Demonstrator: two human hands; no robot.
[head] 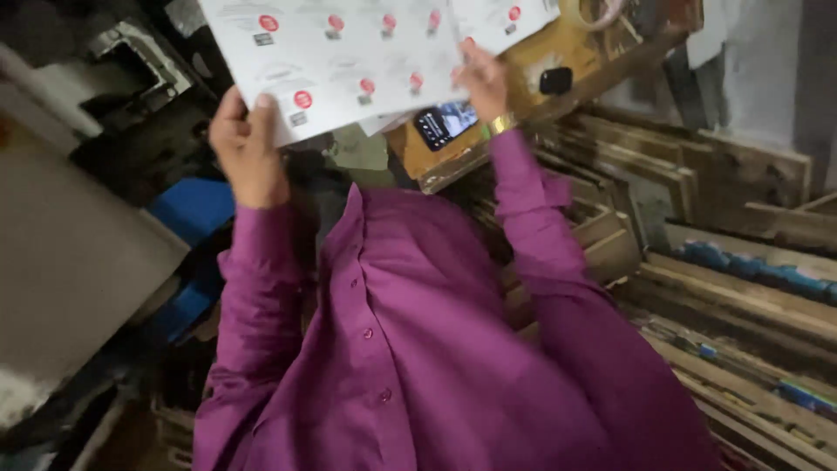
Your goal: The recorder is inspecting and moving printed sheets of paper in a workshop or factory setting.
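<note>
While the purple shirt (410,349) filled the near part of the view, both sleeves reached up and away toward a large white printed sheet (349,52) held out in front of the person. That sheet, marked with rows of small red round spots, was off any surface, lifted in the air and tilted. The left hand (248,148) gripped its lower left corner, fingers curled over the edge with the thumb beneath. The right hand (484,83), a gold bangle (501,124) at its wrist, pinched the sheet's lower right edge. Judged from this, the sheet was already picked up and in both hands, not yet laid down anywhere; where it belonged could not be told. Just beyond the right wrist a phone (446,122) with a lit screen lay on a yellowish wooden board (567,52), near a small dark object (555,80). To the right, stacked wooden frames (741,288) leaned in rows. To the left sat a grey slab (70,262) and something blue (196,209), and farther off a dark metal machine part (139,61), blurred
</note>
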